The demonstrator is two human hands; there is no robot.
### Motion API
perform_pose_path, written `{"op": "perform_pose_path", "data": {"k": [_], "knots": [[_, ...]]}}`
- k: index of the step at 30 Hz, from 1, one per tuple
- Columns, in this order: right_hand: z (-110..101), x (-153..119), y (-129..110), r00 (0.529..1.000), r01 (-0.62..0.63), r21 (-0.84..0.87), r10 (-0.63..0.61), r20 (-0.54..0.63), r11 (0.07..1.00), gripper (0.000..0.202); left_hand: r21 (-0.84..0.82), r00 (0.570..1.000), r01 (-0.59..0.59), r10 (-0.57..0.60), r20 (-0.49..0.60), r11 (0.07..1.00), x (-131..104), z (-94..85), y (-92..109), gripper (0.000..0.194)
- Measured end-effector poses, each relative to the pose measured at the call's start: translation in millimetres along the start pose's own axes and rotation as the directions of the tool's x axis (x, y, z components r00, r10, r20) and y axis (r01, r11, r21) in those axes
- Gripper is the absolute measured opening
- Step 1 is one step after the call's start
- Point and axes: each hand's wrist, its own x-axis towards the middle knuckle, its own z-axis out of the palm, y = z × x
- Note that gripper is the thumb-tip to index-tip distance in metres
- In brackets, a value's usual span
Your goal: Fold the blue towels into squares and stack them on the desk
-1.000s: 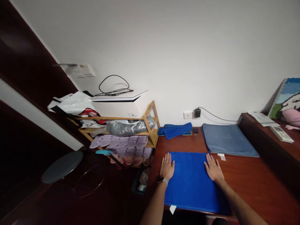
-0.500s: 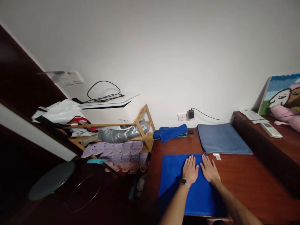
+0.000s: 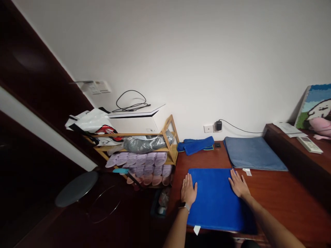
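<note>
A bright blue cloth [image 3: 213, 199] lies spread flat on the brown wooden table [image 3: 278, 196], a white tag [image 3: 197, 230] poking out at its near edge. My left hand [image 3: 188, 191], with a watch on the wrist, rests flat at the cloth's left edge, fingers stretched forward. At the right edge, near the far corner, my right hand [image 3: 240, 185] lies flat with fingers spread. Behind it sits a grey-blue folded cloth [image 3: 254, 153] with a white label. Folded blue cloths [image 3: 199, 145] are at the table's back left.
Left of the table stands a wooden rack [image 3: 172, 137] holding purple and pink slippers, a white box [image 3: 133, 124] and bags. A round stool [image 3: 77, 189] is farther left. On the raised right ledge lie a remote [image 3: 309, 144] and a pink plush toy [image 3: 320, 124]. A charger [image 3: 219, 125] is plugged into the wall.
My left hand has slid left across the blue cloth to its left edge. My right hand stays near the right edge. The view has turned slightly left.
</note>
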Motion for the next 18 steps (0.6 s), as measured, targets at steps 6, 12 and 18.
{"op": "perform_pose_path", "data": {"k": [6, 12, 18], "knots": [[17, -23, 6, 0.998, 0.009, 0.018, -0.008, -0.055, 1.000, 0.075, 0.010, 1.000, 0.009, -0.009, -0.023, 1.000, 1, -0.8, 3, 0.065], [14, -30, 1, 0.997, 0.012, -0.007, -0.013, -0.071, 1.000, 0.074, 0.033, 0.993, -0.107, 0.108, -0.044, 0.994, 4, -12.2, 18, 0.065], [14, -27, 4, 0.997, 0.022, -0.004, -0.023, -0.068, 1.000, 0.072, -0.115, 0.933, -0.346, 0.354, 0.060, 0.931, 1, 2.6, 143, 0.064]]}}
